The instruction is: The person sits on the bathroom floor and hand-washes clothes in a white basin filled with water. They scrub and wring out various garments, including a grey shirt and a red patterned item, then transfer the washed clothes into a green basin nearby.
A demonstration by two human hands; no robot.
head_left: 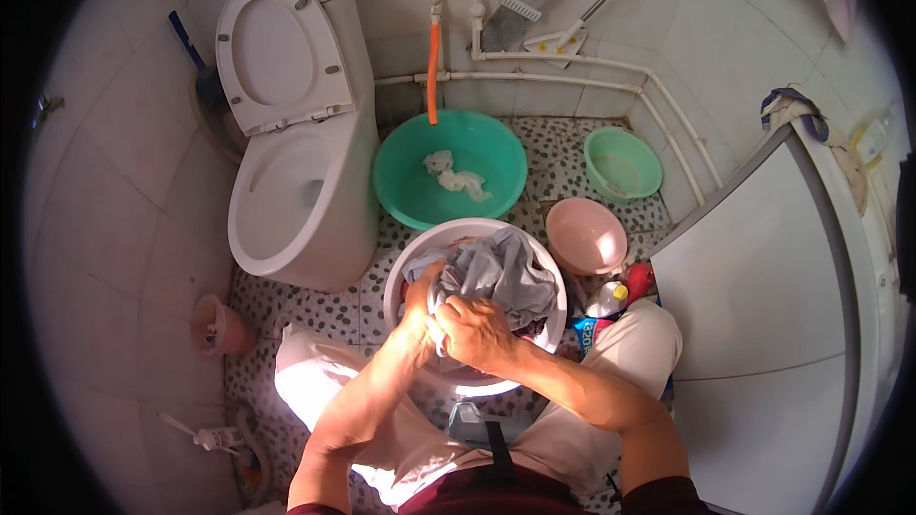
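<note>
Between my knees stands a pale pink-white basin (556,329) heaped with wet-looking laundry. A grey garment (510,277) lies bunched on top, and a light edge of it is drawn up between my hands. My left hand (418,313) is closed on this cloth at the basin's left side. Pressed up against it, my right hand (477,332) is closed on the same gathered fabric, knuckles upward. Darker reddish cloth shows a little beneath the grey one. The fingertips of both hands are partly hidden in the folds.
Beyond the basin sits a green tub (396,186) holding water and a whitish cloth (463,181), under an orange hose (433,76). A toilet (334,200) stands left. Pink (582,234) and light-green (620,167) bowls, a white bottle (606,300) and a white panel (763,277) are right.
</note>
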